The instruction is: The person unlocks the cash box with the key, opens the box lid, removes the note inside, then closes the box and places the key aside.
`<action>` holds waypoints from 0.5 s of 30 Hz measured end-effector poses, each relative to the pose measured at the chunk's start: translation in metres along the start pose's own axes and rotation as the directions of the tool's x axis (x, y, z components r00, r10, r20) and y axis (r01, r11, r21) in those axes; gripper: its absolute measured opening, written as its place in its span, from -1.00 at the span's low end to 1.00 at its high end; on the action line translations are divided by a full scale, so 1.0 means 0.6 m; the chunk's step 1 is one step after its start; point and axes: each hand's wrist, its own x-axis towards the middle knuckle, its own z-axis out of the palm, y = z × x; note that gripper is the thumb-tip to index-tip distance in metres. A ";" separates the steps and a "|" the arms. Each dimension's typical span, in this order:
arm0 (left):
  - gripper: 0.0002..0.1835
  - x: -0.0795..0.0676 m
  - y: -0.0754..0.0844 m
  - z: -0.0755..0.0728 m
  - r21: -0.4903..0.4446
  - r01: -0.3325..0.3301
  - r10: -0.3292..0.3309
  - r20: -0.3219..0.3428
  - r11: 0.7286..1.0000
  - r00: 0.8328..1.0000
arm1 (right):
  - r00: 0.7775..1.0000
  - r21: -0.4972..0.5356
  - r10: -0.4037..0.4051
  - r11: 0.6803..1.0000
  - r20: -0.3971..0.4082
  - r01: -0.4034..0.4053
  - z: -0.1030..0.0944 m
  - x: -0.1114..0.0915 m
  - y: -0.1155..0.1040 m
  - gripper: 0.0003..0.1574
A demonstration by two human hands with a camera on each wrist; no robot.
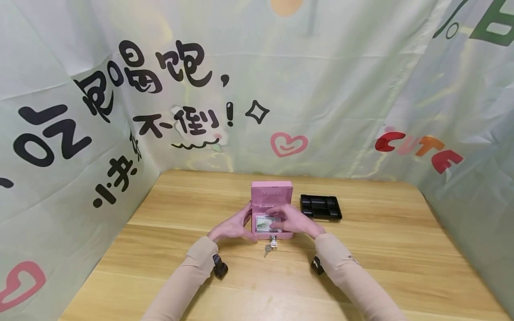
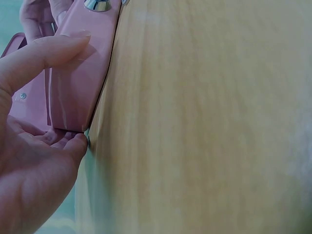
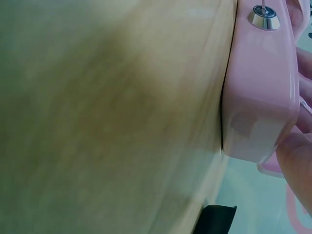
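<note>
A pink cash box (image 1: 261, 236) stands on the table with its lid (image 1: 271, 196) raised at the back. Inside it lie banknotes (image 1: 263, 224) with a pale green print. My left hand (image 1: 234, 225) holds the box at its left end, thumb on the front wall and fingers against the side, as the left wrist view shows. Over the banknotes reaches my right hand (image 1: 292, 219), its thumb and fingers spread apart inside the box. A silver lock (image 3: 264, 18) sits in the front wall, and a key (image 1: 267, 249) hangs from it.
A black compartment tray (image 1: 320, 207) lies to the right of the box, close to my right hand. The wooden table (image 1: 192, 200) is bordered by printed cloth walls (image 1: 341, 102) at the back and both sides.
</note>
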 end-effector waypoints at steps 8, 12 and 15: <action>0.44 -0.002 0.003 0.001 0.005 0.020 -0.020 -0.013 1.000 1.000 | 0.999 0.030 0.030 0.999 0.016 -0.031 0.001 0.001 0.000 -0.45; 0.44 -0.002 0.005 0.002 0.007 0.012 -0.012 -0.013 1.000 1.000 | 0.999 0.030 0.035 0.999 0.015 -0.035 0.001 0.001 0.000 -0.45; 0.44 -0.003 0.007 0.002 0.003 0.004 -0.004 -0.010 1.000 1.000 | 0.999 0.037 0.040 0.998 0.014 -0.041 0.001 0.001 -0.001 -0.45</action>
